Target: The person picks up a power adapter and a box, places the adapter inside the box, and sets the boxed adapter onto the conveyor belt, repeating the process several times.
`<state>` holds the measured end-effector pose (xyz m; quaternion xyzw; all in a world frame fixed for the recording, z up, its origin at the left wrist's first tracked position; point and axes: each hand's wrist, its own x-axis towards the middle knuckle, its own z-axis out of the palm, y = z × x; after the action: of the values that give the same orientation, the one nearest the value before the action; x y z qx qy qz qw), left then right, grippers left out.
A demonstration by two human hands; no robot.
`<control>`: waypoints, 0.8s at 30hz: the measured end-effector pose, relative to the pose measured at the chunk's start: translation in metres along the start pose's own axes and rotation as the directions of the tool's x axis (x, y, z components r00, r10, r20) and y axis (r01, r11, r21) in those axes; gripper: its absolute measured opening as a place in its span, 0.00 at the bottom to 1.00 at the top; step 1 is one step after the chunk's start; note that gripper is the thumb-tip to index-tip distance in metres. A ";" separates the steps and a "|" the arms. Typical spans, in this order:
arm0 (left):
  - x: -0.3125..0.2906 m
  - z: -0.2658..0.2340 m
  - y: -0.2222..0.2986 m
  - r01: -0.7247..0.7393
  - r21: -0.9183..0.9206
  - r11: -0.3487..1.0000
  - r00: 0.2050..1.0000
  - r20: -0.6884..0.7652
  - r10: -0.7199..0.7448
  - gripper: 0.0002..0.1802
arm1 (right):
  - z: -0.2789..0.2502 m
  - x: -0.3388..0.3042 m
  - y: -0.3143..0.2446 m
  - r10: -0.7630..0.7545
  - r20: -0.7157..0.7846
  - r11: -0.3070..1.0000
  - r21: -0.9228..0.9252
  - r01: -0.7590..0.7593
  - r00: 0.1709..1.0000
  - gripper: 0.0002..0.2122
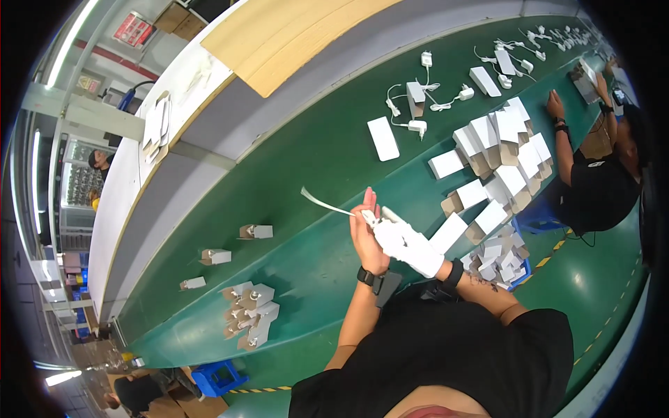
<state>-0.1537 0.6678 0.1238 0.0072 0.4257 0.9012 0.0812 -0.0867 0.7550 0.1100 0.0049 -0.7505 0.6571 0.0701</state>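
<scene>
In front of my chest, over the green bench, my two hands meet around a white charger cable (325,201). Its loose end trails off to the left. My left hand (367,240) is bare, with a dark band at the wrist, and closes on the bundled part of the cable. My right hand (408,245) wears a white glove and presses against the same bundle, its fingers closed. Much of what lies between the hands is hidden. Just right of the glove lies a white box (449,233).
White boxes (514,180) are piled to the right, above a blue bin (517,279) of boxes. Chargers with cables (417,127) lie along the far green belt (306,157). Open boxes (251,313) stand at left. A co-worker (599,167) works at far right.
</scene>
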 end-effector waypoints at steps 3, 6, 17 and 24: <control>-0.003 0.008 -0.009 0.001 0.095 0.995 0.997 0.072 -0.008 0.18 | -0.009 0.010 0.001 0.078 0.010 0.988 0.134 -0.079 0.997 0.23; 0.015 0.001 -0.019 0.040 0.159 0.986 0.985 0.158 -0.066 0.18 | -0.029 0.016 -0.009 0.152 0.040 0.935 0.318 -0.157 0.988 0.22; 0.113 0.030 -0.039 0.249 0.441 0.862 0.817 0.382 -0.432 0.24 | -0.092 0.056 0.090 0.258 -0.122 0.897 0.398 -0.191 0.958 0.19; 0.259 0.018 -0.067 -0.741 0.576 -0.345 0.666 0.568 -0.483 0.39 | -0.171 0.058 0.048 0.316 -0.198 0.729 0.677 -0.104 0.928 0.25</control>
<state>-0.3985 0.7635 0.0694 0.4748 0.8768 0.0523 0.0549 -0.1318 0.9355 0.0906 -0.1565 -0.4483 0.8743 0.1010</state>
